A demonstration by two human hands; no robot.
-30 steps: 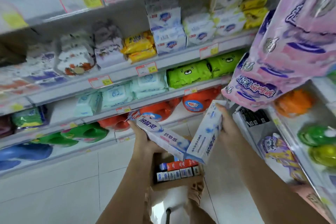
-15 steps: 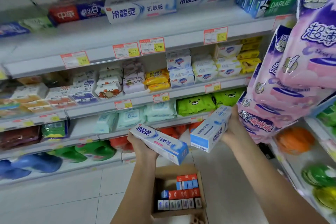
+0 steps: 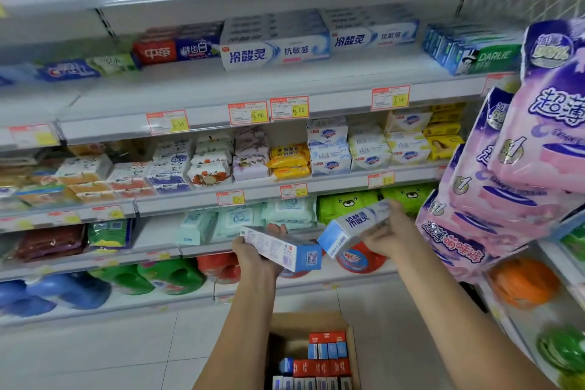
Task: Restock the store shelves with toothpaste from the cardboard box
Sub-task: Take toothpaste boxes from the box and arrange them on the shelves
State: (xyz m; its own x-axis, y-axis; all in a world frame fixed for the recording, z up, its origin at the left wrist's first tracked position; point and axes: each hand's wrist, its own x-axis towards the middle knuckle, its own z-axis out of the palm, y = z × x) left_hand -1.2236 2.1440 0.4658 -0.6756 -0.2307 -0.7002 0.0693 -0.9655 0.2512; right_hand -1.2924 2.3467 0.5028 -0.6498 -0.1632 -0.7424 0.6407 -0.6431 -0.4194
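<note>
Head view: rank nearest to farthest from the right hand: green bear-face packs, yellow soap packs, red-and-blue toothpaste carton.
1. Green bear-face packs, behind the right hand.
2. Yellow soap packs, shelf above, left.
3. Red-and-blue toothpaste carton, higher shelf, far left.

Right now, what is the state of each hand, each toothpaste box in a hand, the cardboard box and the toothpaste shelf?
Left hand, grips a toothpaste box, closed.
Right hand, grips a second toothpaste box, closed.
Cardboard box, open, partly filled with small boxes.
Toothpaste shelf, partly stocked, bare along the front.
</note>
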